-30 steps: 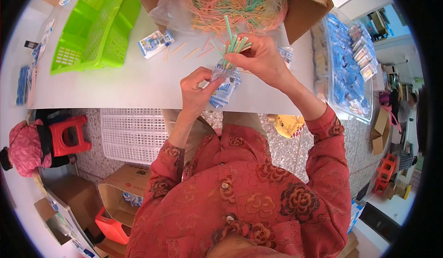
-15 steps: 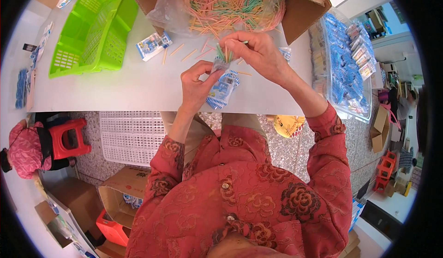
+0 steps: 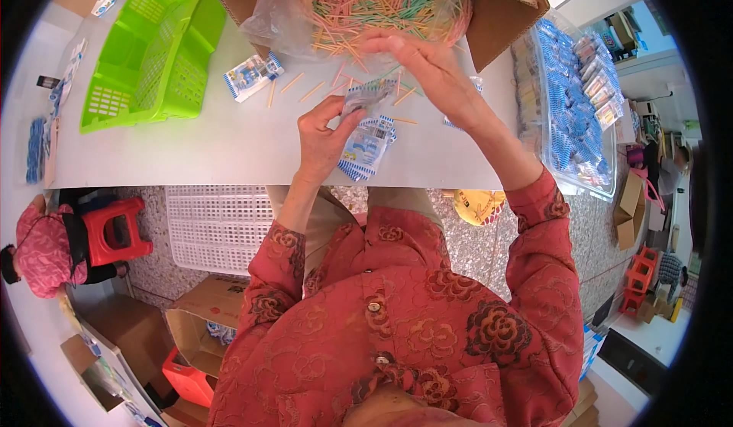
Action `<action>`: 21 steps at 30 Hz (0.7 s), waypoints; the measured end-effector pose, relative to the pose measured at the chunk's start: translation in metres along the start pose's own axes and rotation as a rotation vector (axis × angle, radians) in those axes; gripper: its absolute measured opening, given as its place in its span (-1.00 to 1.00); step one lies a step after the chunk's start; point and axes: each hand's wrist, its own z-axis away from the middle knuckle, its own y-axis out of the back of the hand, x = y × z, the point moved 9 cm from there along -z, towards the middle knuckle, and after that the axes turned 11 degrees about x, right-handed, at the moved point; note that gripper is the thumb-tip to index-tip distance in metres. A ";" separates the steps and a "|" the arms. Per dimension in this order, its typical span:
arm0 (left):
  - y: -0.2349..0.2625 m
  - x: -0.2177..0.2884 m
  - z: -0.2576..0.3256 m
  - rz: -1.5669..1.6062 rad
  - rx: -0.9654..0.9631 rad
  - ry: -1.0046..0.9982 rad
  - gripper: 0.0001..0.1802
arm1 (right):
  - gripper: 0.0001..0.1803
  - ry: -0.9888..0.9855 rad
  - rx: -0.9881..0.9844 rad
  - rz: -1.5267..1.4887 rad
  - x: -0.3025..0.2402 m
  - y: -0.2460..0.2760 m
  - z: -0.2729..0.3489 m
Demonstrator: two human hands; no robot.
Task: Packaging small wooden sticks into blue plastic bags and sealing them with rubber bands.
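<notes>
"Where is the small clear plastic packet [image 3: 372, 95] held?"
"It is pinched by the left hand [image 3: 321, 138], jutting up past thumb and fingers."
"And the right hand [image 3: 429, 67]?"
"It is held unclenched to the packet's right, near coloured sticks [image 3: 366, 6] in a cardboard box [image 3: 504, 34]."

The left of 2 head-worn fisheye cameras looks steeply down over the wearer's red floral shirt [image 3: 427, 305]. It faces across the white tabletop [image 3: 229, 148], with the left hand [image 3: 324, 137] and right hand [image 3: 437, 80] at close range in the upper middle. Its wide sweep takes in the speckled floor [image 3: 485, 251] beneath and a red stool [image 3: 116, 232] farther off at left.
</notes>
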 end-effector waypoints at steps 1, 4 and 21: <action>0.000 -0.001 0.001 0.000 0.001 0.000 -0.87 | -0.56 0.000 -0.001 0.000 -0.005 0.002 -0.001; 0.001 -0.002 0.003 0.016 0.002 0.015 -0.86 | -0.53 -0.021 -0.010 -0.085 -0.019 0.004 -0.001; 0.006 0.013 0.014 0.131 0.007 0.035 -0.85 | -0.57 -0.009 -0.132 -0.013 -0.013 -0.030 0.009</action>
